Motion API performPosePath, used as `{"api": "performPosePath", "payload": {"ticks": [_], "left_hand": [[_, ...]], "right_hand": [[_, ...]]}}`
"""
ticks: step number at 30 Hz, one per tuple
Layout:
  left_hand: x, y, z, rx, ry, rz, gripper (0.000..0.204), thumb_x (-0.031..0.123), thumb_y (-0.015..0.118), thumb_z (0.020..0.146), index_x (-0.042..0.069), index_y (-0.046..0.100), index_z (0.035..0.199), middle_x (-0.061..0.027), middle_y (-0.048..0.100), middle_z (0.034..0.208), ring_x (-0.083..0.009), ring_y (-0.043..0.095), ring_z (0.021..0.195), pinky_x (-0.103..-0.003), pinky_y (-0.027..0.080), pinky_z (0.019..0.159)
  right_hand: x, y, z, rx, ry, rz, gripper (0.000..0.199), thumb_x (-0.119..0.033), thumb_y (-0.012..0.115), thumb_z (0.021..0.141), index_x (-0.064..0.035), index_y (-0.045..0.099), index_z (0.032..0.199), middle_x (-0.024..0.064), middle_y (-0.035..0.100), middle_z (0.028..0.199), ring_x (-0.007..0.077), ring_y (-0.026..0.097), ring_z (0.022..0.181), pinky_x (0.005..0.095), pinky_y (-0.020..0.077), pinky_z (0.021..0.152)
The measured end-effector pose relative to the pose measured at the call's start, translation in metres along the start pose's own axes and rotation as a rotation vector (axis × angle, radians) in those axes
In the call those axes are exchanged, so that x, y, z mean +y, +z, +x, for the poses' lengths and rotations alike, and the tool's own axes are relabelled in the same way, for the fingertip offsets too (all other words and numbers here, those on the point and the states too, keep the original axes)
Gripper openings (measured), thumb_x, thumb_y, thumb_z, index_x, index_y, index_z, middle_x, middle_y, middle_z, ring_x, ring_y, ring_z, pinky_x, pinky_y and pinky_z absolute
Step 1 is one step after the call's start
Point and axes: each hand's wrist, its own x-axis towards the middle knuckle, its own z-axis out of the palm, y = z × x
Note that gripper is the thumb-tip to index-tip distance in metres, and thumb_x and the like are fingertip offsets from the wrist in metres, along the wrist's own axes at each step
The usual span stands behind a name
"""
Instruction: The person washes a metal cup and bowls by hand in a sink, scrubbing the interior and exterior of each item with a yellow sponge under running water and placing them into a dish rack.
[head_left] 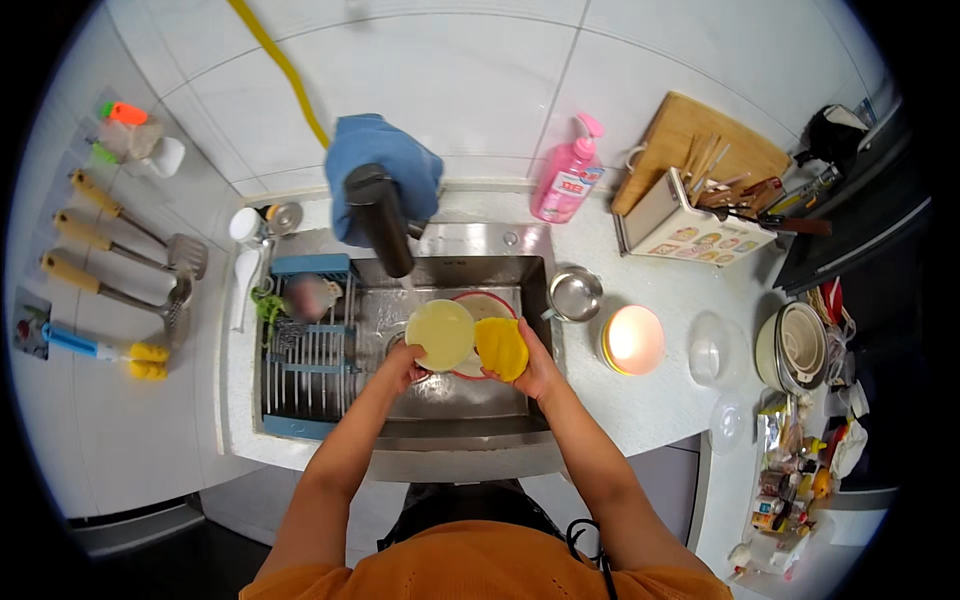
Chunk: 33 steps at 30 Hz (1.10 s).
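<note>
Over the sink (pixel 420 410), my left hand (pixel 403 364) is closed on the rim of a pale yellow bowl (pixel 440 335), its inside turned up. My right hand (pixel 540 370) grips a bright yellow sponge (pixel 501 348) just right of the bowl. Behind and below both sits a white bowl with a red rim (pixel 485 306), partly hidden by them. Above the bowl stands a black faucet (pixel 380 220), and a thin stream of water seems to leave its spout.
A blue dish rack (pixel 305 368) fills the sink's left side. A blue cloth (pixel 360 150) hangs on the faucet's base. On the right counter stand a pink pump bottle (pixel 568 185), a metal cup (pixel 576 294), stacked bowls (pixel 634 340) and a utensil holder (pixel 690 225).
</note>
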Motion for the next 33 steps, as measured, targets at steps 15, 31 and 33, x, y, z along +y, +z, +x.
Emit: {"api": "performPosePath", "payload": {"ticks": [15, 31, 33], "left_hand": [[0.036, -0.005, -0.020, 0.640, 0.969, 0.701, 0.048, 0.013, 0.071, 0.057, 0.014, 0.057, 0.103, -0.0124, 0.035, 0.102, -0.0282, 0.039, 0.098, -0.035, 0.034, 0.089], [0.058, 0.025, -0.033, 0.054, 0.474, -0.363, 0.037, 0.017, 0.071, 0.071, 0.006, 0.057, 0.103, -0.0078, 0.054, 0.098, -0.0170, 0.054, 0.087, -0.028, 0.046, 0.073], [0.061, 0.035, -0.033, 0.025, 0.490, -0.383, 0.036, 0.015, 0.071, 0.071, 0.005, 0.056, 0.103, -0.0070, 0.056, 0.097, -0.0165, 0.055, 0.086, -0.027, 0.046, 0.074]], "right_hand": [[0.032, 0.039, 0.024, 0.198, -0.033, -0.447, 0.050, -0.046, 0.045, 0.087, -0.0097, 0.044, 0.121, 0.0050, 0.053, 0.114, 0.0191, 0.051, 0.102, 0.0355, 0.0456, 0.078], [0.026, 0.113, 0.008, -0.008, -1.097, -1.660, 0.054, -0.024, 0.073, 0.064, -0.0075, 0.049, 0.109, 0.0115, 0.046, 0.113, 0.0301, 0.048, 0.102, 0.0346, 0.0402, 0.087], [0.033, 0.107, 0.013, -0.041, -0.999, -1.841, 0.059, -0.029, 0.071, 0.066, -0.0126, 0.048, 0.117, 0.0080, 0.045, 0.119, 0.0291, 0.038, 0.116, 0.0421, 0.0371, 0.091]]}}
